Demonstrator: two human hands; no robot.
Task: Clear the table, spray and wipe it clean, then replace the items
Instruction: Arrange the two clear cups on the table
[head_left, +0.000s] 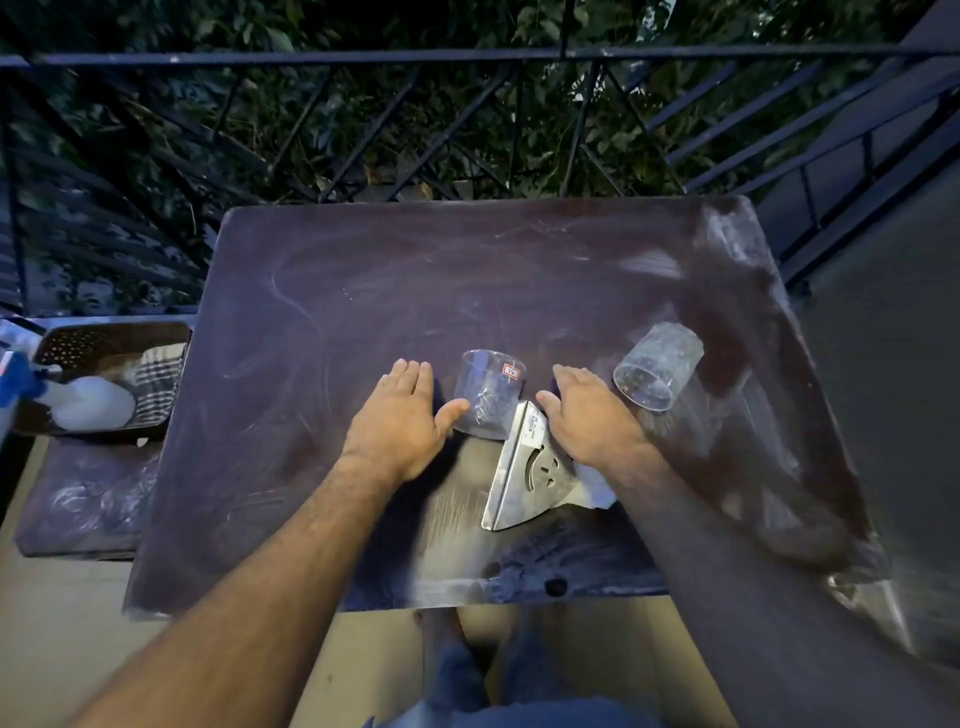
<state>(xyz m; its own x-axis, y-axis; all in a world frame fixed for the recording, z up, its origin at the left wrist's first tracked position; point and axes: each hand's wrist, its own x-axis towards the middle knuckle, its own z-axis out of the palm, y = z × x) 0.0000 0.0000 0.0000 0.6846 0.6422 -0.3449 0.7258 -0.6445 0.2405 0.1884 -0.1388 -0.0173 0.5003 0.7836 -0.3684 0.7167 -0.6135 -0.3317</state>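
A dark, dusty square table (363, 291) fills the middle of the view. Near its front stands a clear glass (487, 395) with a red sticker. My left hand (402, 415) lies flat beside it on the left, fingers straight, thumb touching the glass. My right hand (587, 415) is flat to the right of that glass, over a shiny metal triangular napkin holder (524, 473) with a smiley cut-out. A second clear glass (657, 366) stands further right, apart from both hands.
A dark perforated basket (111, 343) holding a white spray bottle (91, 402) and a checked cloth (158, 379) sits on a low stool left of the table. A black metal railing (467, 54) with foliage behind runs along the far side.
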